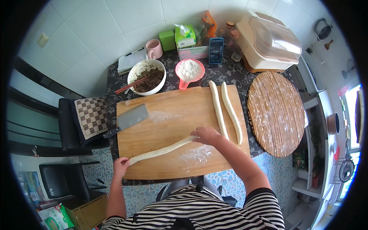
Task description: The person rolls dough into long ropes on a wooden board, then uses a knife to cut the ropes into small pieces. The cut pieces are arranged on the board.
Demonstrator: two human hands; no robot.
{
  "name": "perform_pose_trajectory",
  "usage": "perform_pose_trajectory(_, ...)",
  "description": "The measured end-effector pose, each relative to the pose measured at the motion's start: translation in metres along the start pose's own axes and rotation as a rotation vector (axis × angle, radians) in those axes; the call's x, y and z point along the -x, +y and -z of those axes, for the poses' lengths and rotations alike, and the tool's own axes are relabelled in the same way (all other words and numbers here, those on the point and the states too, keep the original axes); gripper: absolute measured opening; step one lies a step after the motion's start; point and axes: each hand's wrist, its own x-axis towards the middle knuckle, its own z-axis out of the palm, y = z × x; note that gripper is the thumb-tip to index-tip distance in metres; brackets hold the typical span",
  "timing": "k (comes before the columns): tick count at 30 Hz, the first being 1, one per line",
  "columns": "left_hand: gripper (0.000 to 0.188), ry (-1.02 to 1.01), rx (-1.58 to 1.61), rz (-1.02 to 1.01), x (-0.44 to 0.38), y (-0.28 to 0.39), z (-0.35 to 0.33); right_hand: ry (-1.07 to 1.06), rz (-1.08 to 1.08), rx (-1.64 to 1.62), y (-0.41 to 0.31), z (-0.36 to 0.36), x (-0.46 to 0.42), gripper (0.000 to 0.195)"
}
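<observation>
A long rope of pale dough stretches slantwise over the wooden board. My left hand pinches its near left end at the board's edge. The other end is gripped by my right hand, near the board's middle. Two more dough ropes, one beside the other, lie lengthwise at the board's right side, their far tips past its back edge. A cleaver rests on the left part of the board, handle over the edge. Loose flour is scattered below my right hand.
Behind the board stand a white bowl of dark filling with chopsticks, and a pink scoop of flour. A phone leans upright at the back. To the right lies a round, floured slatted tray, with a lidded plastic box behind it.
</observation>
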Motion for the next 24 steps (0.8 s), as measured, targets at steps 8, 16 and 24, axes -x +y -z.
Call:
perform_pose_trajectory(8,0.060,0.308,-0.568,-0.267,-0.036,0.081,-0.081,0.414,0.119,0.330,-0.044,-0.058,-0.087,0.052)
perform_pose_trajectory(16,0.060,0.163,-0.549,-0.231,0.094,0.055,-0.110,0.228,0.127,0.282,-0.046,-0.085,0.011,0.069)
perform_pose_trajectory(24,0.056,0.354,-0.529,-0.225,-0.058,0.054,-0.055,0.470,-0.080,0.294,-0.033,-0.048,-0.091,0.068)
